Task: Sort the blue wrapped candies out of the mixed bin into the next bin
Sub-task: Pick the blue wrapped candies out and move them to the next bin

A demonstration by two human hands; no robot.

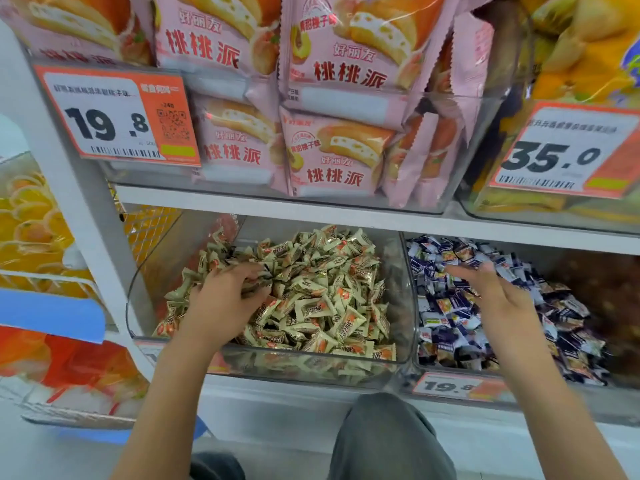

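On the lower shelf two clear plastic bins stand side by side. The left clear bin point(398, 355) is heaped with cream-and-gold wrapped candies point(322, 292), each marked with a red-orange patch. The right clear bin point(415, 362) holds the dark blue and white wrapped candies point(450, 327), small pillow-shaped packets with crimped ends, some showing a yellow-orange picture; they lie piled toward the bin's left and front. The left hand point(225, 299) is dug into the cream pile with its fingers curled round a clutch of wrappers; whether any is blue I cannot tell. The right hand point(495, 289) hovers over the blue pile, fingers straight and loosely spread, holding nothing. Above, a clear tub point(446, 188) is packed with pink pie packets point(332, 157), with an orange price tag point(114, 116) on its front.
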